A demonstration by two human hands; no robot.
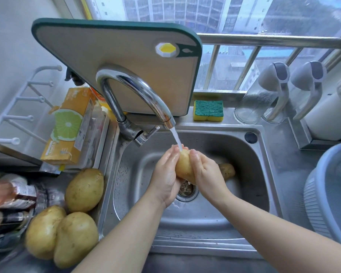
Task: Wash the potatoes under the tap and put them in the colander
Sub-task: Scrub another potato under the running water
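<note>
Two hands on the held potato [183, 167], mid-sink, smack under the water stream [176, 138] from the tap [138, 89]. Left hand [164, 176] cupping it from the left, fingers curled up round the top end; right hand [207, 172] wrapped over the other side, fingers curled tight against the skin. So basically squeezed between both palms, wet and shiny, tilted a bit with the top end leaning toward the tap. Hovering above the drain [186, 192], clear of the sink [250, 184] floor. Sink potato [227, 171] lying on the bottom just behind the right hand, darker and browner. Three more parked on the counter left of the sink: back potato [84, 190] right by the rim, front-left potato [44, 231] and front-right potato [76, 239] touching each other. Colander [331, 196] off on the right-hand counter, bluish-grey, half cut off by the frame edge. Green-and-yellow sponge [208, 110] on the ledge behind the sink, cutting board [126, 66] propped up behind the tap.
</note>
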